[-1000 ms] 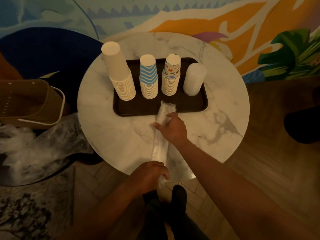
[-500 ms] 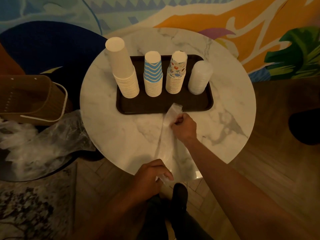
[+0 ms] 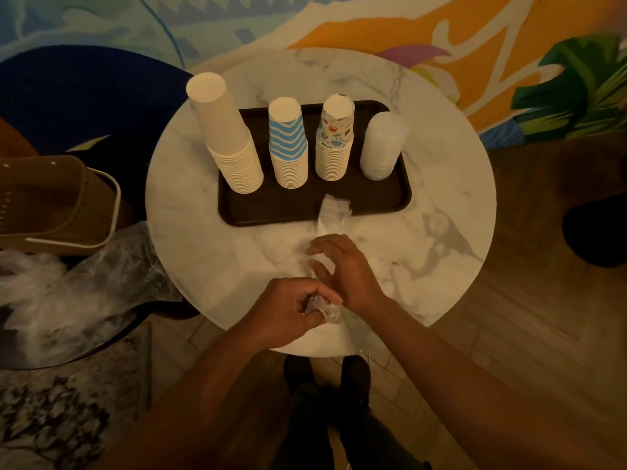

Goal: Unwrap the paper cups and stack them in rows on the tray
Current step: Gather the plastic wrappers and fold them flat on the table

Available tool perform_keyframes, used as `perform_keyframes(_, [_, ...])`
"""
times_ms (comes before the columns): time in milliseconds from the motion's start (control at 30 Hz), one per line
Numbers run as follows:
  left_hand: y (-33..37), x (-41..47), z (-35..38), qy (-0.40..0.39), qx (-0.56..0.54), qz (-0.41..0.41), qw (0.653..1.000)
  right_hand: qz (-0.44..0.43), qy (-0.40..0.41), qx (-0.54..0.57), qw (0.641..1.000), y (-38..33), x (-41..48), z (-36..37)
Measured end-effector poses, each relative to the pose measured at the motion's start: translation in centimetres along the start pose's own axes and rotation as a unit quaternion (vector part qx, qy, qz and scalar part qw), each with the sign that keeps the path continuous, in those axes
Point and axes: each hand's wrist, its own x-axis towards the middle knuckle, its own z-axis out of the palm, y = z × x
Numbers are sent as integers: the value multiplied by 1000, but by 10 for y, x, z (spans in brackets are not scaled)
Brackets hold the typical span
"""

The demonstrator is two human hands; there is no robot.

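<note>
A dark tray [image 3: 380,205] on the round marble table [image 3: 190,232] carries upside-down cup stacks in a row: plain white [image 3: 230,144], blue zigzag [image 3: 288,147], printed [image 3: 334,140] and clear plastic [image 3: 383,147]. An empty clear plastic wrapper [image 3: 334,210] lies from the tray's near edge toward me. My left hand [image 3: 288,310] pinches the wrapper's near end at the table's front edge. My right hand [image 3: 342,266] rests with loosely spread fingers on the wrapper's middle, just beyond the left hand.
A brown basket [image 3: 57,205] stands left of the table, with crumpled clear plastic wrappers [image 3: 78,286] below it. A dark seat [image 3: 597,232] is at the right edge. My legs [image 3: 325,401] are under the table's front edge.
My right hand let go of the wrapper's far end near the tray and drew back toward me, opening over its middle. My left hand lifted the near end onto the table edge.
</note>
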Motion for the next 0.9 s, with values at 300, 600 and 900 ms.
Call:
perform_keyframes(300, [4, 3, 0, -32, 2, -1, 999, 72, -116, -21, 990, 29, -24, 2])
perform_keyframes(600, [22, 82, -39, 72, 82, 27, 994, 148, -123, -24, 981, 26, -14, -6])
perform_keyframes(900, [-5, 153, -26, 123, 89, -14, 988, 174, -146, -42, 973, 36, 2, -32])
